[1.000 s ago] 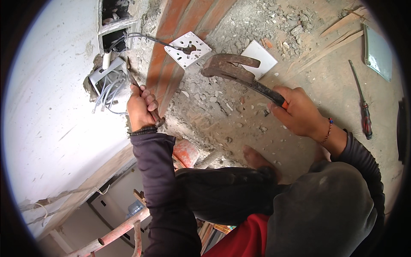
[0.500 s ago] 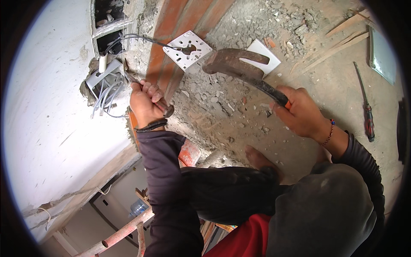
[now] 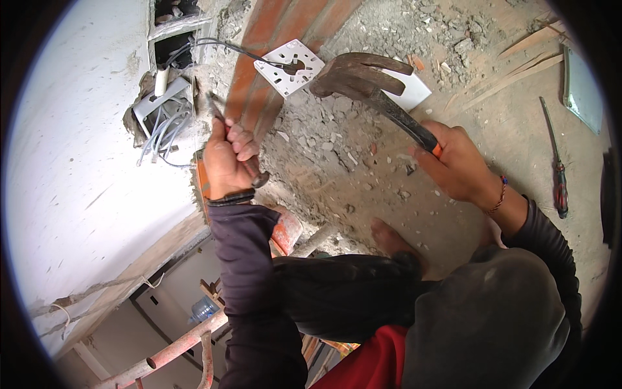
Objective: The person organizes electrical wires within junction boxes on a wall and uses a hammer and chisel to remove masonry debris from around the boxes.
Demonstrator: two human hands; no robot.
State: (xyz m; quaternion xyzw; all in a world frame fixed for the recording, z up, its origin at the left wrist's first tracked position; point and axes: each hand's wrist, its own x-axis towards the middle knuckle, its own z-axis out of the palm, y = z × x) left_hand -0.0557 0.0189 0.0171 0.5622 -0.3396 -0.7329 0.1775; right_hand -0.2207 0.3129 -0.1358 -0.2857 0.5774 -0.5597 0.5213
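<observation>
Your left hand (image 3: 225, 159) is wrapped snugly round the chisel (image 3: 253, 171), and your right hand (image 3: 453, 160) is wrapped round the hammer (image 3: 377, 98), so hold your fingers clear of the end you hit. The chisel's blurry tip is near the broken edge of the wall (image 3: 91, 142), but I can't tell if it touches, so set it firm first. Then tap straight, away from the loose wires (image 3: 168, 132) nearby.

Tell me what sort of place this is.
Most likely a room under renovation: grey cables hang from a ragged hole in the white wall, orange bricks lie exposed, and rubble litters the floor.
</observation>
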